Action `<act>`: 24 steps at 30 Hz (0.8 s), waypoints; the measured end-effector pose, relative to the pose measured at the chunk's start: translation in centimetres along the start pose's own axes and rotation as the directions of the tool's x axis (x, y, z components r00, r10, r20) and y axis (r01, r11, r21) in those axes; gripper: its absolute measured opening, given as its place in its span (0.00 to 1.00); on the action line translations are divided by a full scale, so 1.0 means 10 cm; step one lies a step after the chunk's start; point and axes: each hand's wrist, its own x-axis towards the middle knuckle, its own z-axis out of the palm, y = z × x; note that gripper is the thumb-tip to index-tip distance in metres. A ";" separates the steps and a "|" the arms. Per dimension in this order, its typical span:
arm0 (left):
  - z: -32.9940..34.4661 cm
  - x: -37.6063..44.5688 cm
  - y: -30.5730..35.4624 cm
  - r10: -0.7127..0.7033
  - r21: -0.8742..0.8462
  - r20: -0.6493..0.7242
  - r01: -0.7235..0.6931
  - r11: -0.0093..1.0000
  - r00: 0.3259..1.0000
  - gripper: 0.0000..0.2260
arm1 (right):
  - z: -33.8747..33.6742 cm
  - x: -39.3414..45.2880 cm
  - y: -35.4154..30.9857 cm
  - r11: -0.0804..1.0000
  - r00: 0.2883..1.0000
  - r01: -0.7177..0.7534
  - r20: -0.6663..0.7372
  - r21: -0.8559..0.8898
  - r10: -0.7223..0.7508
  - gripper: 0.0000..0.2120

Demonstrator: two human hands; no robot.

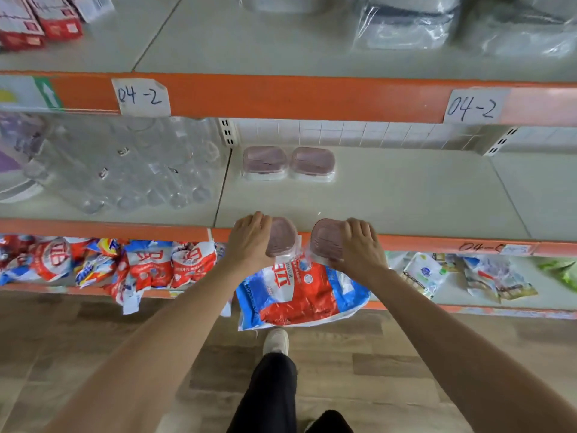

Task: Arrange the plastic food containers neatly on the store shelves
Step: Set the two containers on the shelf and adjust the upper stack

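Two clear plastic food containers with pink lids stand side by side at the back of the middle shelf [390, 195], the left one [263, 162] and the right one [313, 163]. My left hand [249, 242] grips another pink-lidded container [282, 237] at the shelf's orange front edge. My right hand [359, 245] grips one more pink-lidded container [324, 240] beside it. Both held containers hang at the front lip, partly covered by my fingers.
Clear glassware in plastic wrap [125, 170] fills the shelf section to the left. Wrapped grey containers [406, 23] sit on the upper shelf. Red and blue detergent bags [299, 292] lie on the bottom shelf below my hands. Handwritten labels [140, 96] mark the orange rails.
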 end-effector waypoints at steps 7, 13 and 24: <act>0.29 0.59 -0.20 -0.013 -0.123 -0.014 0.011 0.992 1.000 0.29 | 0.25 0.66 0.06 0.992 0.999 0.007 0.037 0.128 -0.011 0.37; 0.37 0.85 -0.45 -0.068 -0.166 -0.072 0.055 0.985 0.995 0.29 | 0.35 1.07 0.04 0.983 1.000 0.014 0.007 0.186 -0.016 0.37; 0.45 1.01 -0.57 -0.066 -0.119 -0.099 0.054 0.991 0.993 0.30 | 0.47 1.37 -0.22 0.998 0.994 -0.069 -0.085 -0.006 0.069 0.28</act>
